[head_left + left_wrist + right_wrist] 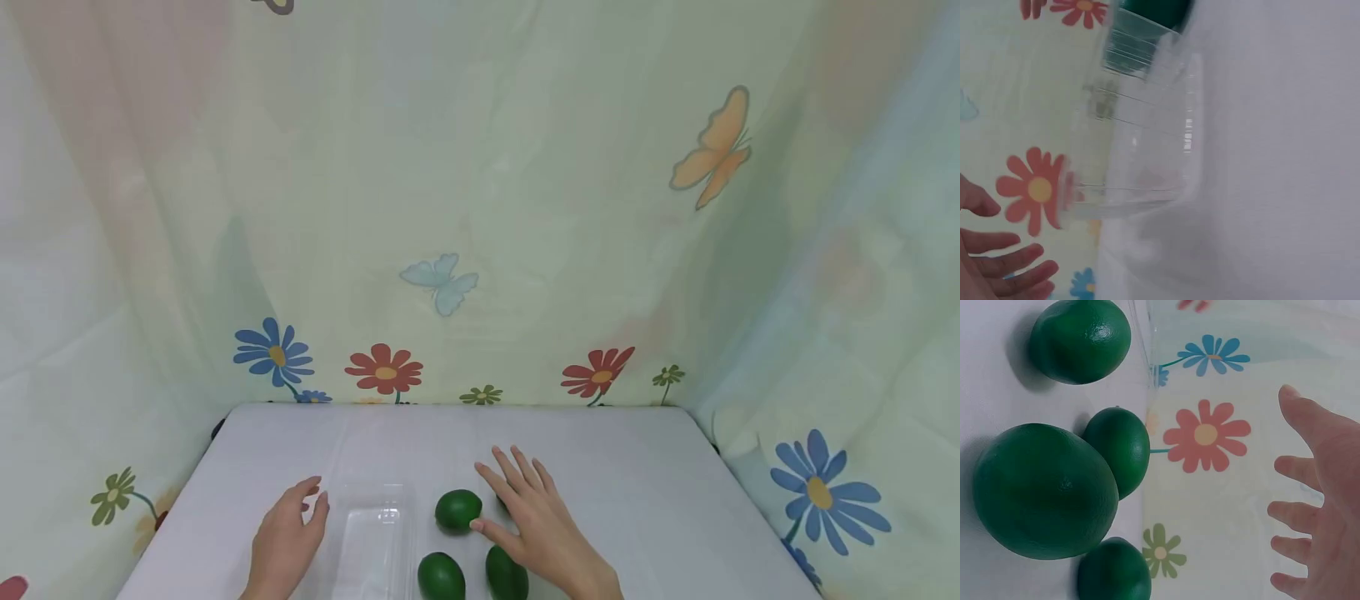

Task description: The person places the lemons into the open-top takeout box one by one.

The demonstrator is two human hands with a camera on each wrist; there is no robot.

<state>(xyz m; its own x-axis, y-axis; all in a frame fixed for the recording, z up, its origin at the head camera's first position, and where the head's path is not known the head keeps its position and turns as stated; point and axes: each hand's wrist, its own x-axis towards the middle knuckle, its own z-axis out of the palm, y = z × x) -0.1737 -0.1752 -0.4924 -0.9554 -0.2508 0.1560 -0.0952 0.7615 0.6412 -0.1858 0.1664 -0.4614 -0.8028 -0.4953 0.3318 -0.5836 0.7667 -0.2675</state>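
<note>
Several dark green limes lie on the white table. In the head view one lime (458, 512) is at the back, another lime (442, 576) nearer the front, and a third lime (507, 573) below my right hand (543, 533). That hand hovers over the group with fingers spread, partly hiding a further lime. The right wrist view shows a large near lime (1045, 491) and my right hand (1329, 506) holding nothing. My left hand (288, 537) is left of a clear plastic container (375, 554), fingers loosely bent and nothing held. The left wrist view also shows this hand (997, 259) apart from the container.
The white table (637, 492) has its far edge against a pale curtain (525, 167) printed with flowers and butterflies. Curtain also hangs along both sides. The container stands just left of the limes.
</note>
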